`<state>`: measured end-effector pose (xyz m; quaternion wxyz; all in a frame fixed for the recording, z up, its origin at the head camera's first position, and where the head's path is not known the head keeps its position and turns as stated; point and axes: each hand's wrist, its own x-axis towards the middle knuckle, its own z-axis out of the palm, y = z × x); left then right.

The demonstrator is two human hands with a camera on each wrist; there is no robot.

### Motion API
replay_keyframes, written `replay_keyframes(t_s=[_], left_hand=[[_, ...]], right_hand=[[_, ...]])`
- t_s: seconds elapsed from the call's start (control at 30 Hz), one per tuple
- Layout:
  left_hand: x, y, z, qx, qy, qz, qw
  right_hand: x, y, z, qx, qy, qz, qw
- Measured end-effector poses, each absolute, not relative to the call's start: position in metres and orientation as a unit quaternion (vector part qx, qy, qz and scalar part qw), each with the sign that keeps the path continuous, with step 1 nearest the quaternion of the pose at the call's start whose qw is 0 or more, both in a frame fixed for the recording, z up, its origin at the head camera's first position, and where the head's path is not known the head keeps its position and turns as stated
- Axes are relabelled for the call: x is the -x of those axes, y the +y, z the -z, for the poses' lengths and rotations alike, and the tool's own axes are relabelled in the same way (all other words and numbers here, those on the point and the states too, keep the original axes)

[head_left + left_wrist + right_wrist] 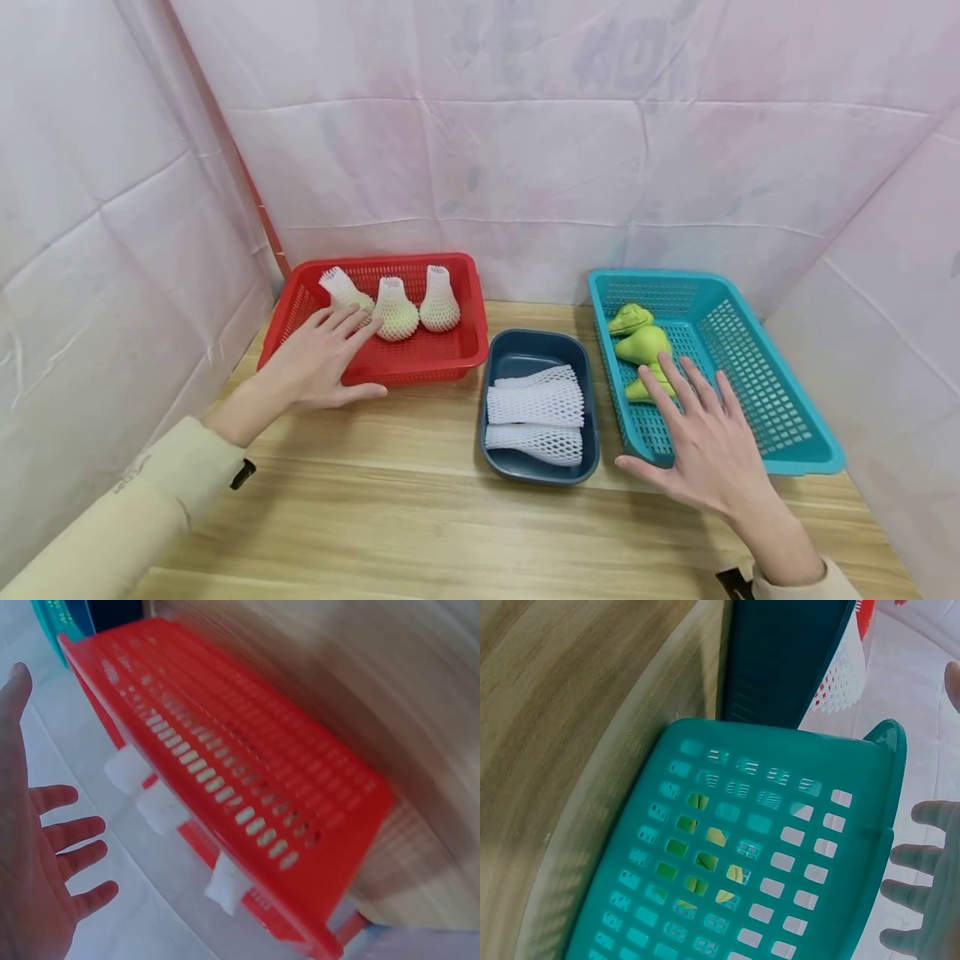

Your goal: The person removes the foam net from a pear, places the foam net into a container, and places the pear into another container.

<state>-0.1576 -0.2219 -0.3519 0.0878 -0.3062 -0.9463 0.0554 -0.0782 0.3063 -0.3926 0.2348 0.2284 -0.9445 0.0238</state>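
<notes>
My left hand is spread over the front left part of a red basket, holding nothing. Inside that basket are three pears in white foam nets, one partly behind my fingers. My right hand hovers with fingers spread over the front of a teal basket, also holding nothing. Three bare green pears lie along the left side of the teal basket, the nearest partly covered by my fingertips. Between the baskets, a dark blue tray holds several white foam nets lying flat.
All three containers stand on a wood-grain table. Pale cloth walls rise behind and on both sides. The red basket's wall and the teal basket's slotted wall stand beside the hands in the wrist views.
</notes>
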Motion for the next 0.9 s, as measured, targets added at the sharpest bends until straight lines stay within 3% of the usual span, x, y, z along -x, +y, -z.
replay_keyframes(t_s=[0.9], left_hand=[[0.231, -0.276, 0.330, 0.196, -0.976, -0.084, 0.030]], right_hand=[[0.069, 0.311, 0.393, -0.223, -0.948, -0.025, 0.225]])
